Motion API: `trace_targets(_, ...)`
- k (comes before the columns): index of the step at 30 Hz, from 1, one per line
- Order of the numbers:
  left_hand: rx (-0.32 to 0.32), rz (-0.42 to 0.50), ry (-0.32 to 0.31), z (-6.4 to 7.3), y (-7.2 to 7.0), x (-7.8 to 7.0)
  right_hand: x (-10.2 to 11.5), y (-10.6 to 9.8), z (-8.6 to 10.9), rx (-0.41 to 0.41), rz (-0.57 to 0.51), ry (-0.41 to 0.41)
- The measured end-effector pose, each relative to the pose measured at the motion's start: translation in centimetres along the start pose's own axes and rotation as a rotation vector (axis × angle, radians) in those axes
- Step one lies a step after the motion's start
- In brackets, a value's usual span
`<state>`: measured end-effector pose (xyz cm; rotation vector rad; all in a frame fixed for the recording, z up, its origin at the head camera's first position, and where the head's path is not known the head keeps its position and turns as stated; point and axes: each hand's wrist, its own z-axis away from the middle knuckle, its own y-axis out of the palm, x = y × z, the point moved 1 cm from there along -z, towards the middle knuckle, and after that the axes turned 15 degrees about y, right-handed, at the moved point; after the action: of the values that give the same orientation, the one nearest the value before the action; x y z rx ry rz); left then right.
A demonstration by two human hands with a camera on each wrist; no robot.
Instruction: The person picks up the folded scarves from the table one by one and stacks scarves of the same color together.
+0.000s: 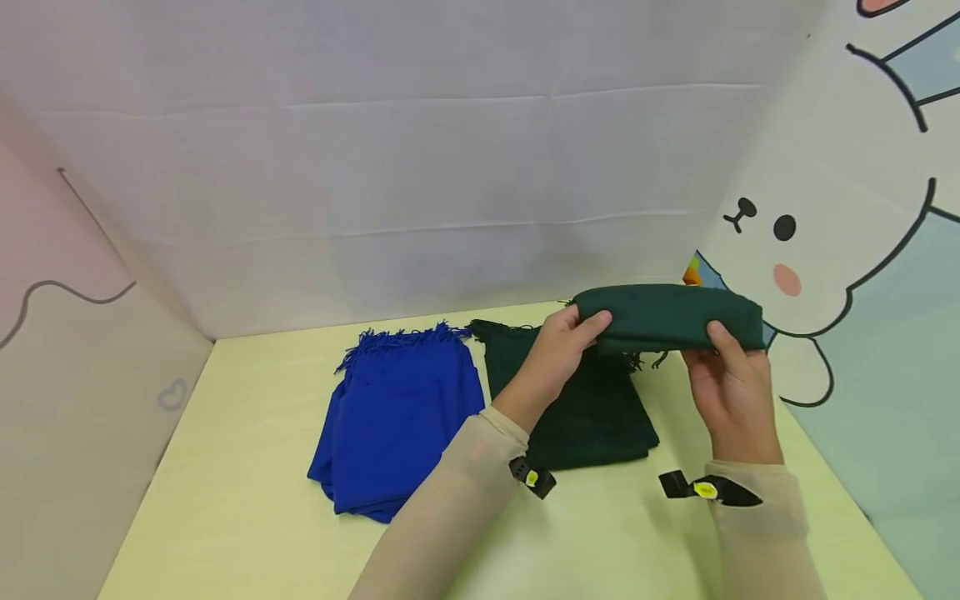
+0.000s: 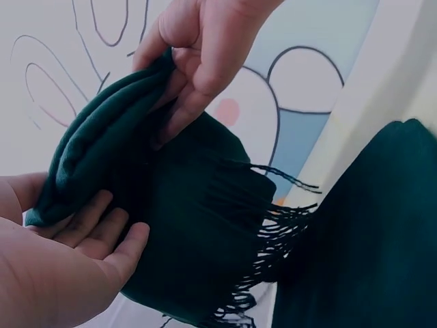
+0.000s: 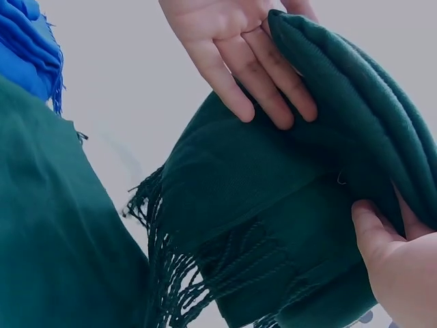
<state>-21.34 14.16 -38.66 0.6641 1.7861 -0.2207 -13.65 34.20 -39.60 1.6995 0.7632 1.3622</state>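
Both hands hold up a folded dark green fringed scarf (image 1: 667, 317) above the right part of the table. My left hand (image 1: 558, 346) grips its left end, thumb on the near face and fingers behind. At the right end my right hand (image 1: 735, 379) pinches it with the thumb in front. In the left wrist view, layered folds of the green scarf (image 2: 102, 130) curve between the two hands, and fringe (image 2: 273, 236) dangles from a loose flap. The right wrist view shows the fingers of the left hand (image 3: 256, 75) stretched under the folds.
Another folded dark green scarf (image 1: 592, 417) lies on the pale yellow table (image 1: 255, 433), partly behind the left forearm. Left of it is a folded blue scarf (image 1: 405, 417) with its fringe toward the back wall. A cartoon-printed wall covering (image 1: 862, 250) stands close on the right.
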Motion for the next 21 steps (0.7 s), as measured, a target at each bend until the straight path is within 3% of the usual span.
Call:
trace_targets(14,-0.063,-0.020,0.085,0.4,-4.6,-1.8,-3.4,2.2,-3.0,0.075,0.005,0.116)
trace_targets(21,-0.098,-0.035,0.100,0.7,-6.7,-1.7,-5.2,2.7,-3.8,0.063,0.050,0.145)
